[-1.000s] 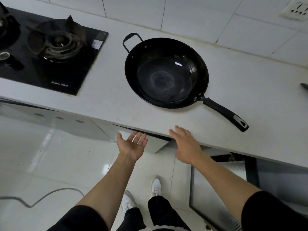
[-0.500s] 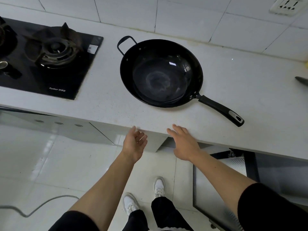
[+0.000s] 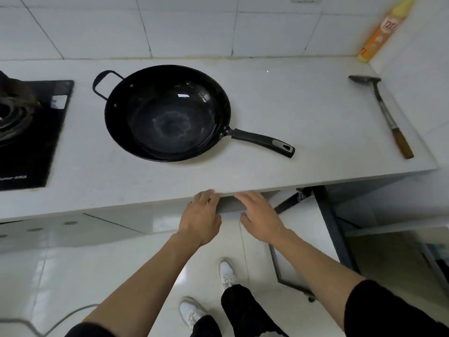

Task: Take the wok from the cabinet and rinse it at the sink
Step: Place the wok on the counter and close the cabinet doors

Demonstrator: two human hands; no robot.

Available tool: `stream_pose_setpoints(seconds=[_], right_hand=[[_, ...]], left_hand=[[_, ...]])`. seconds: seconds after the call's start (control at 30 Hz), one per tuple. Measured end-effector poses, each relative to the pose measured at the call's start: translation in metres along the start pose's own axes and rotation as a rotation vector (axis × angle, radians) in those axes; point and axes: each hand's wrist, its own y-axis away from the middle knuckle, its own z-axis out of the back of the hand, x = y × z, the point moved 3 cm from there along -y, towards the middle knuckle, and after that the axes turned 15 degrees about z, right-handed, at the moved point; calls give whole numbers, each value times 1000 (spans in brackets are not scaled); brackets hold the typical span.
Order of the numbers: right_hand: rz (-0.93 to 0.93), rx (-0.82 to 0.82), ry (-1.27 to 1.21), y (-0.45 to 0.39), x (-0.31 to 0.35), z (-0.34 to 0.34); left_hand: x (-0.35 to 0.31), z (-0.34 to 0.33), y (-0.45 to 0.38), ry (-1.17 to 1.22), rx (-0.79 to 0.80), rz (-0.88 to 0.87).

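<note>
Both your hands have risen to the front edge of the white stone worktop [image 3: 303,113], and your view has swung right, bringing a wooden-handled metal spatula [image 3: 386,115] into sight near the right edge. Your round black steel wok [image 3: 167,113] sits mid-worktop, beside the black glass hob [image 3: 31,135]. Expect it heavy, rigid and slick; take the long black straight handle [image 3: 262,142], steadying by the small loop handle [image 3: 104,83]. Your left hand [image 3: 201,220] and right hand [image 3: 260,217] hang palm-down, fingers loosely spread, holding nothing.
</note>
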Motion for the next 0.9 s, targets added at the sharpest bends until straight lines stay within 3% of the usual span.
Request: stream_pose_setpoints(seconds=[0.1,0.27,0.47,0.57,0.9], right_hand=[[-145,-100,-4,51,-32,3],[-561,-187,112,132,-75,16],[-969,0,47,197,-106,5],[-1011,88,93,211,-112,-1],[-983,-3,-64,219,-93,4]], left_hand=[[-22,-1,-7,-105,20,-48],[-38,-9,-16,-209,70,-21],[-36,-9,-15,-263,41,-17],[-35,-10,-15,-287,43,-32],[-35,-15,-16,-439,79,-95]])
